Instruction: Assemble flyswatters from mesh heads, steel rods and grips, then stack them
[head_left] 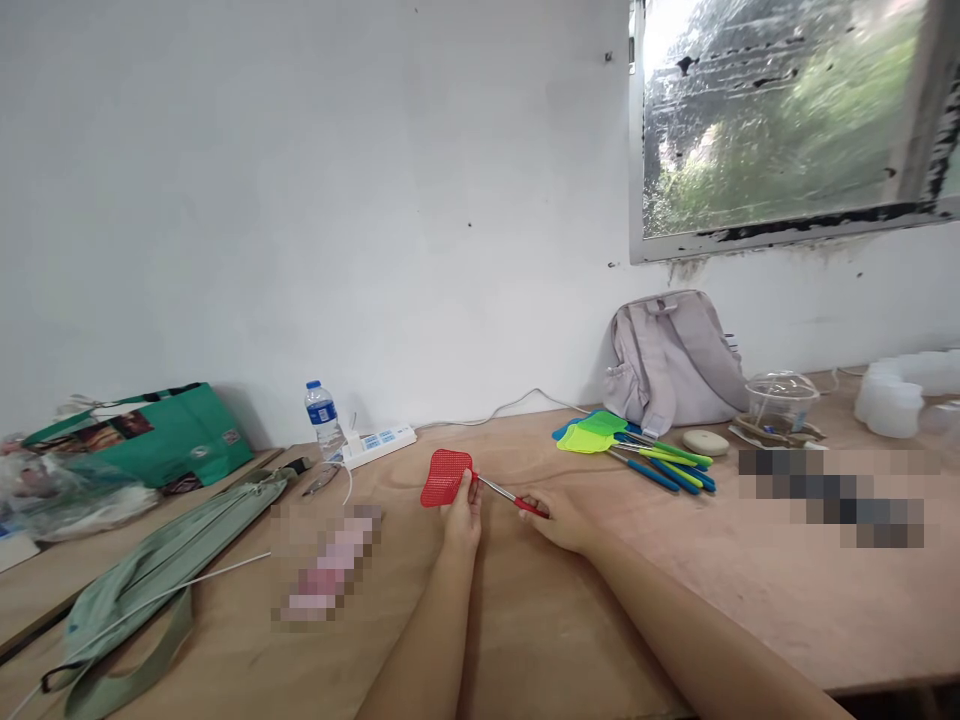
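A red fly swatter with a thin metal shaft lies low over the wooden table. My left hand pinches it at the base of the red mesh head. My right hand grips the red handle end of the same swatter. A pile of several green and blue fly swatters rests on the table to the right, beyond my right hand.
A grey backpack leans on the wall under the window. A water bottle and a white power strip stand at the back. A green bag and a green fabric strap lie left. Clear cups sit right.
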